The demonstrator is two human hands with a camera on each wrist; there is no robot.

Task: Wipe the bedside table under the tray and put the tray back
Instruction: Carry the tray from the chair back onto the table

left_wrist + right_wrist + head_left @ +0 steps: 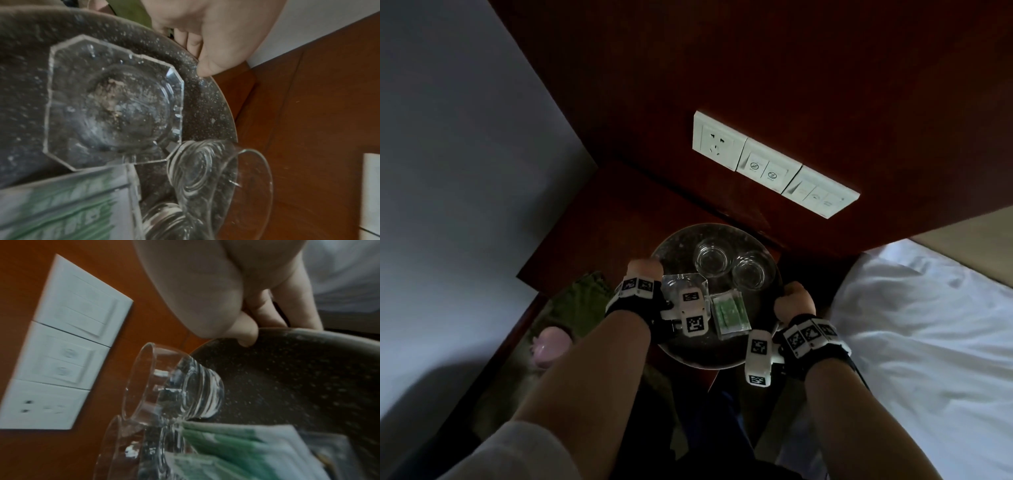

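Both hands hold the round speckled tray [681, 356] level by opposite rims: the left hand [642, 274] curls over its left edge, the right hand [792, 299] over its right. It sits at the dark wooden table [599, 233], possibly just above it. Being round, it has no long axis. Beyond the tray, white wall switches [770, 164]; right of it, the bed [928, 325].

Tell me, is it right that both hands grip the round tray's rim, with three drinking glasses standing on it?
Not quite: the head view shows two drinking glasses on the tray, not three. Left hand and right hand do grip its rim.
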